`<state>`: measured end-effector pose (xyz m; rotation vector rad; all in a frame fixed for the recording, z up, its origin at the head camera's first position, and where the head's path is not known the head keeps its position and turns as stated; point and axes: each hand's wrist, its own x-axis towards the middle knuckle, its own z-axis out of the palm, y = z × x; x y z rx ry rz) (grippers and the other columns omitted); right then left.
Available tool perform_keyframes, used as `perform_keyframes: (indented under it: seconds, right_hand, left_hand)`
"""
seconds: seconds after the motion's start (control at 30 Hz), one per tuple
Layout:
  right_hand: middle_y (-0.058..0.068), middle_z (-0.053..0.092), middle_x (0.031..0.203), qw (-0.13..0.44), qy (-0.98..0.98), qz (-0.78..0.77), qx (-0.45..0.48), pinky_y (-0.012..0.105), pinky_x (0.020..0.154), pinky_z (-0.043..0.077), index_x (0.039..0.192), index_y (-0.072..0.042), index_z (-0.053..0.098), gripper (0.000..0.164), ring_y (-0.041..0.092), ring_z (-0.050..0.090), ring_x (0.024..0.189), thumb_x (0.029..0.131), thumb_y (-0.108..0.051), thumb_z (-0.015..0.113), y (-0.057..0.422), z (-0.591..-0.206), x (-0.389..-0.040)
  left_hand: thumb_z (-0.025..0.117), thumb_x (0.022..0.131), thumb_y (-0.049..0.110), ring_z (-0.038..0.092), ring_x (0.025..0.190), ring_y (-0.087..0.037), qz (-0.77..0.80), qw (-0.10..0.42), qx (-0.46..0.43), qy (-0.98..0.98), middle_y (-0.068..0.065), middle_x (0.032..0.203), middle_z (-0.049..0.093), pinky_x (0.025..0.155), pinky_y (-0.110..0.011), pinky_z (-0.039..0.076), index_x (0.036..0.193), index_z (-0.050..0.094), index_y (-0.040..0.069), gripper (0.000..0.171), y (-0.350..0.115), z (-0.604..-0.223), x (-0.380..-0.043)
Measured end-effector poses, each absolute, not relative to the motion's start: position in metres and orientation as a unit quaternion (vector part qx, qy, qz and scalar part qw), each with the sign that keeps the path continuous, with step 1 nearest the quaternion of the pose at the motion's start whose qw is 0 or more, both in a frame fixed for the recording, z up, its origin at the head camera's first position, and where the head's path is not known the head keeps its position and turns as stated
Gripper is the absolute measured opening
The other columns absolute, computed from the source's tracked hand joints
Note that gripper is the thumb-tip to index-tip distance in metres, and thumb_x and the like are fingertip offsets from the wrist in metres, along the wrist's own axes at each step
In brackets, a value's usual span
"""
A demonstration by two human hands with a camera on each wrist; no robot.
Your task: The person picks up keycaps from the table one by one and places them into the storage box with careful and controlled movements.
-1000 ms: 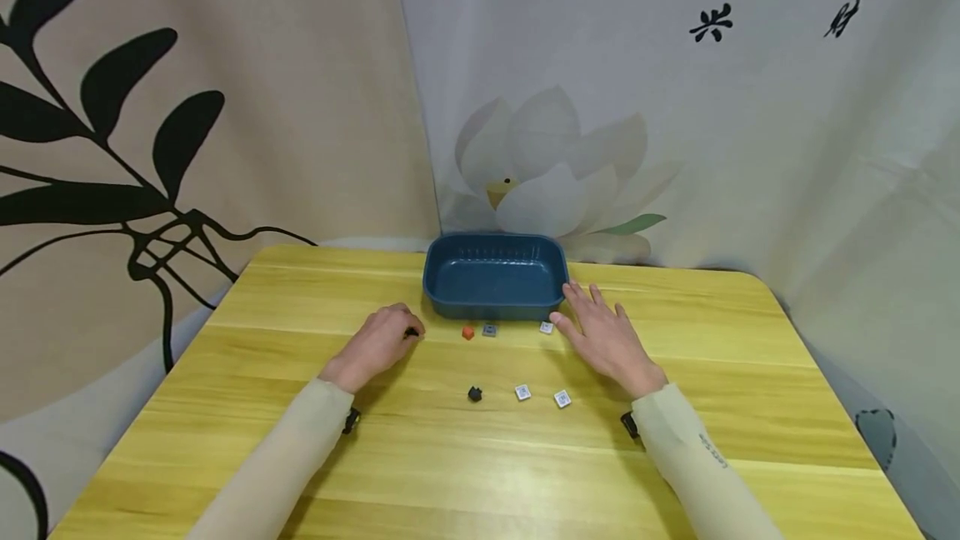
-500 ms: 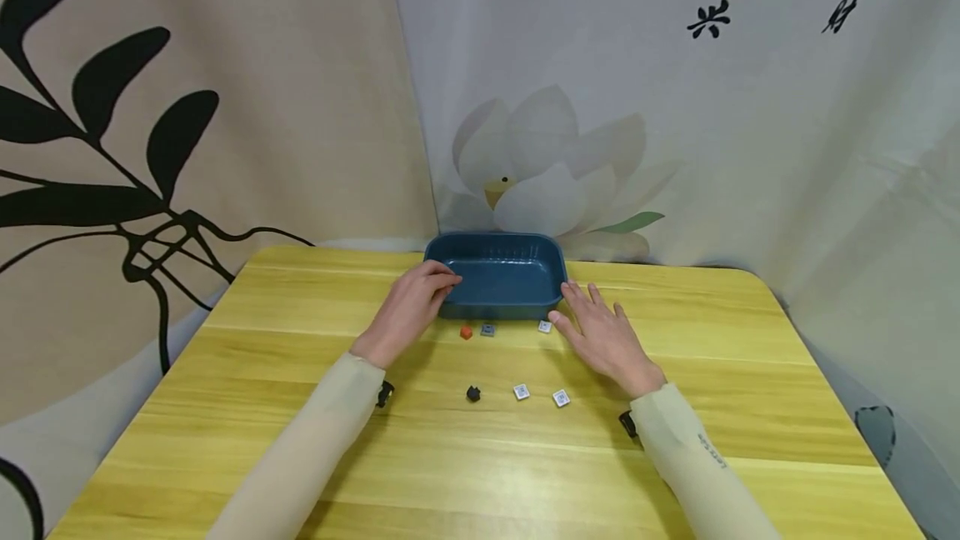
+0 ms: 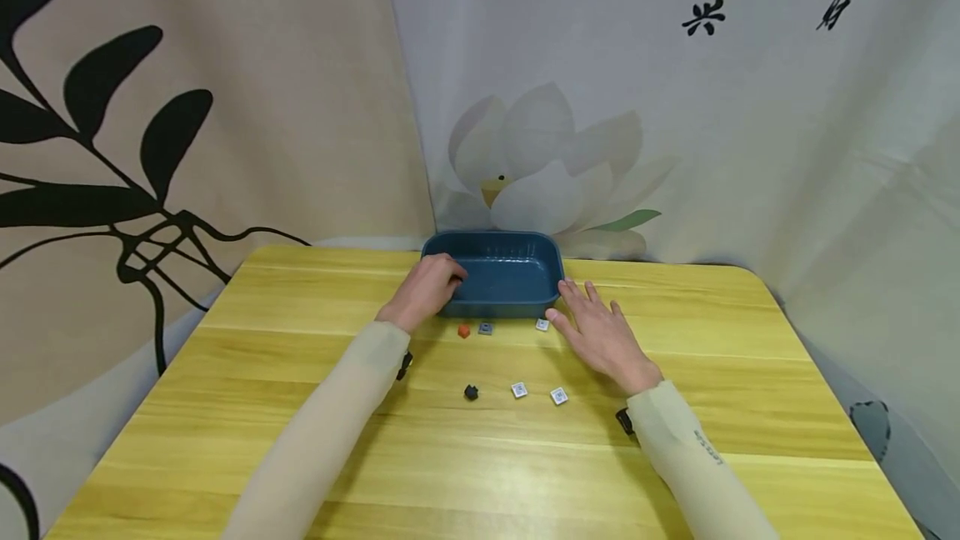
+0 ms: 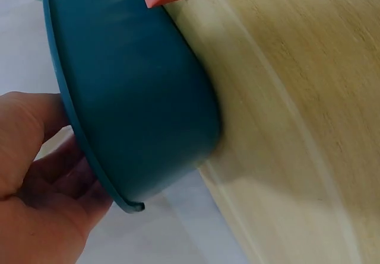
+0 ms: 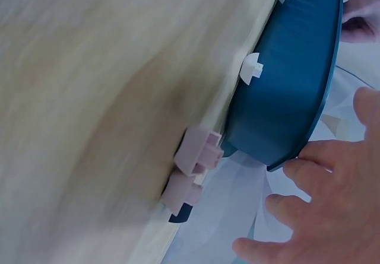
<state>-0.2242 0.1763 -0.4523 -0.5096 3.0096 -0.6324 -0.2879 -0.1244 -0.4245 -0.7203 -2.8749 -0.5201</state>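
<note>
Since the frame a second ago, the left hand (image 3: 427,284) has travelled from the table, left of the blue tray (image 3: 495,309), up and over the tray's left end; back then I saw it pinching a dark piece. Its fingers now bend over the near left part of the rim, with the tips above the inside. From my left wrist feed I see thumb and fingers a little apart, the fingertips hidden behind the rim, so I cannot tell whether they have hold of anything. On the other side, the right hand (image 3: 595,338) has kept its place: fingers spread and extended, holding nothing, tips touching the tray's near right corner. I have the tray upright at the far edge of the wooden table (image 3: 420,473), around the middle. Just in front of its near wall lie an orange piece (image 3: 463,330) and a grey piece (image 3: 486,328) to the left, and a white piece (image 3: 542,325) to the right, near the right thumb. Nearer to me, well apart from the tray, a black piece (image 3: 471,392) sits left of two pale tiles (image 3: 519,390).
</note>
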Motion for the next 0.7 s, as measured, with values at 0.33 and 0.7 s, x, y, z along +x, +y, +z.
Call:
perform_keyframes:
  seconds: [0.33, 0.7]
  right_hand:
    - [0.009, 0.022, 0.17, 0.018, 0.966, -0.202, -0.163, 0.075, 0.116, 0.015, 0.164, -0.008, 0.028, 0.077, 0.041, 0.014, 0.157, 0.109, -0.062, 0.029, 0.175, -0.451, -0.225]
    - [0.01, 0.022, 0.17, 0.02, 0.965, -0.202, -0.163, 0.074, 0.117, 0.013, 0.164, -0.007, 0.027, 0.077, 0.041, 0.014, 0.157, 0.109, -0.061, 0.03, 0.176, -0.45, -0.223]
  left_hand:
    - [0.069, 0.102, 0.019, 0.067, 0.109, -0.028, -0.165, 0.048, -0.229, -0.958, -0.012, 0.117, 0.073, 0.097, -0.042, 0.054, 0.119, 0.078, 0.004, 0.025, -0.129, -0.432, -0.29]
    - [0.064, 0.105, 0.033, 0.053, 0.136, -0.032, -0.145, 0.109, -0.249, -0.951, -0.012, 0.145, 0.059, 0.117, -0.063, 0.031, 0.138, 0.067, 0.01, 0.041, -0.146, -0.429, -0.25]
